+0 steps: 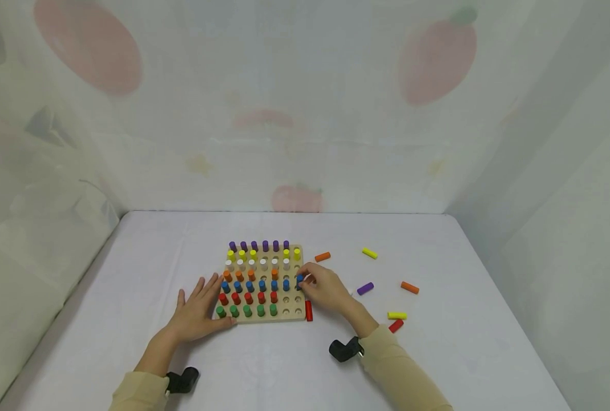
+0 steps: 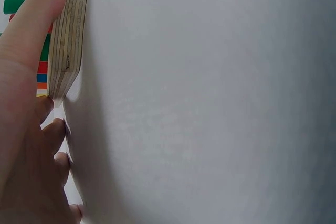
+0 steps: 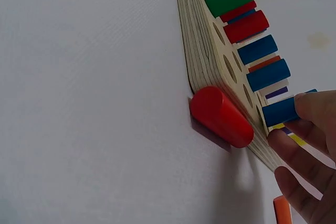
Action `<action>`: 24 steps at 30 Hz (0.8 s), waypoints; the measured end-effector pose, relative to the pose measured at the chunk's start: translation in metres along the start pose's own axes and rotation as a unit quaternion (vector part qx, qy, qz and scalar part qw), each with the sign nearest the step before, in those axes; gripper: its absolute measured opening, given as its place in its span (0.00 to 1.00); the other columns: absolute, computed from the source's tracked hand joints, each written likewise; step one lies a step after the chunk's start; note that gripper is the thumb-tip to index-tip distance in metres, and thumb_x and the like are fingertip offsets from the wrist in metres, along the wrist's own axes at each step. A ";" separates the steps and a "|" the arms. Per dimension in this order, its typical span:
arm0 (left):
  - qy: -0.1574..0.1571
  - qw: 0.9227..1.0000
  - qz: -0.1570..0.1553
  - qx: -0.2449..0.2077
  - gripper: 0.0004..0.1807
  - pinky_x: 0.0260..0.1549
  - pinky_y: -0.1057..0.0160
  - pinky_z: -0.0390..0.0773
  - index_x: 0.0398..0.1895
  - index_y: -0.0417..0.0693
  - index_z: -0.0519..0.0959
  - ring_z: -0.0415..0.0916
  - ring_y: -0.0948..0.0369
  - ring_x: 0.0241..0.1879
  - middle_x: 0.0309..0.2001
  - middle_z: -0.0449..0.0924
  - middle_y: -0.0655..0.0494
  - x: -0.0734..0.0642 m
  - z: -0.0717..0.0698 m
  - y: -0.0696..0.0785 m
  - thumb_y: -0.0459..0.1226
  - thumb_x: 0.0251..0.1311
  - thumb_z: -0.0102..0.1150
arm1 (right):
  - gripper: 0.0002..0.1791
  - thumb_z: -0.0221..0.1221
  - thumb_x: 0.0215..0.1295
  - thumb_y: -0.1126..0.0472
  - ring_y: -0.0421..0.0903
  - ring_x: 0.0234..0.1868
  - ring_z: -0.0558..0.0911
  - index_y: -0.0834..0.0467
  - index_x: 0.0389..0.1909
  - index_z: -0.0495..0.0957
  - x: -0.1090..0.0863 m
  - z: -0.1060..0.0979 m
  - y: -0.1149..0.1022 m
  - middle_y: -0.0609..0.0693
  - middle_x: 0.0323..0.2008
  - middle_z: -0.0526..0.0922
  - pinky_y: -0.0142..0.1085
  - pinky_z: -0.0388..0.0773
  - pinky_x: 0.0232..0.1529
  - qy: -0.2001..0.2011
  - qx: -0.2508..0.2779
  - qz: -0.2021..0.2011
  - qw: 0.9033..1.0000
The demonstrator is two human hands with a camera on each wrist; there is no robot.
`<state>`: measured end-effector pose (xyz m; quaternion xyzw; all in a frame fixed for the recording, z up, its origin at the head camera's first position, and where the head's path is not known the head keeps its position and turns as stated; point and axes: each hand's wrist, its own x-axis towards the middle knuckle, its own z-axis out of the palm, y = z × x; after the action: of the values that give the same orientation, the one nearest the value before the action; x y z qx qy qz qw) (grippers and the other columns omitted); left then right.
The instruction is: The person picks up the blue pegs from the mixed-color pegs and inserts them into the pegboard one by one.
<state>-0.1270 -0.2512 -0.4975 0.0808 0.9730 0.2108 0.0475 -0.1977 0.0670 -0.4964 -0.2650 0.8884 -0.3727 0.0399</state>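
Note:
A wooden pegboard (image 1: 292, 305) lies flat, with upright pegs in rows of purple, yellow, white, orange, blue, red and green. My right hand (image 1: 329, 287) pinches a blue peg (image 3: 279, 112) at the right end of the blue row. In the right wrist view, that peg's lower end is right at a hole, with the thumb and a finger on its upper part. My left hand (image 1: 194, 317) rests against the board's left side, fingers spread along the edge. Its thumb (image 2: 31, 30) lies at the front corner beside a green peg (image 2: 18, 1).
A red peg (image 3: 220, 116) lies beside the board's right edge. Further right, loose pegs are scattered: orange (image 1: 322, 257), yellow (image 1: 370, 253), purple (image 1: 365, 288), another orange (image 1: 409, 287), another yellow (image 1: 397, 315), and a red one (image 1: 396, 326) by the right sleeve.

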 end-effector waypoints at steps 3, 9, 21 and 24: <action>0.000 1.000 0.000 0.000 0.60 0.57 0.28 0.30 0.71 0.47 0.52 0.39 0.39 0.70 0.71 0.49 0.43 0.000 0.000 0.000 0.67 0.37 0.62 | 0.09 0.56 0.63 0.59 0.34 0.38 0.77 0.51 0.44 0.73 0.001 0.001 0.001 0.40 0.37 0.79 0.27 0.76 0.40 -0.003 -0.003 -0.006 1.000; 0.000 1.000 0.002 0.000 0.60 0.57 0.27 0.30 0.71 0.47 0.52 0.39 0.39 0.70 0.71 0.49 0.43 0.001 0.000 -0.001 0.67 0.37 0.62 | 0.09 0.56 0.63 0.59 0.35 0.38 0.77 0.52 0.44 0.74 0.002 0.000 0.000 0.45 0.39 0.80 0.28 0.76 0.41 -0.006 -0.004 -0.015 1.000; 0.004 1.000 0.002 -0.003 0.60 0.57 0.27 0.31 0.71 0.46 0.52 0.40 0.39 0.69 0.71 0.49 0.43 -0.001 0.000 0.001 0.67 0.38 0.62 | 0.09 0.57 0.62 0.59 0.35 0.39 0.78 0.50 0.44 0.74 0.000 0.001 -0.004 0.39 0.37 0.79 0.27 0.76 0.41 -0.009 -0.015 -0.002 1.000; 0.005 1.000 0.001 -0.003 0.60 0.56 0.27 0.31 0.71 0.47 0.52 0.40 0.38 0.69 0.71 0.49 0.43 -0.001 0.001 0.000 0.67 0.37 0.62 | 0.09 0.57 0.62 0.59 0.34 0.39 0.78 0.50 0.43 0.74 0.000 0.001 -0.004 0.38 0.37 0.78 0.27 0.76 0.41 -0.008 -0.016 -0.001 1.000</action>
<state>-0.1264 -0.2509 -0.4979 0.0804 0.9726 0.2137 0.0430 -0.1955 0.0641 -0.4943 -0.2700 0.8937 -0.3559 0.0423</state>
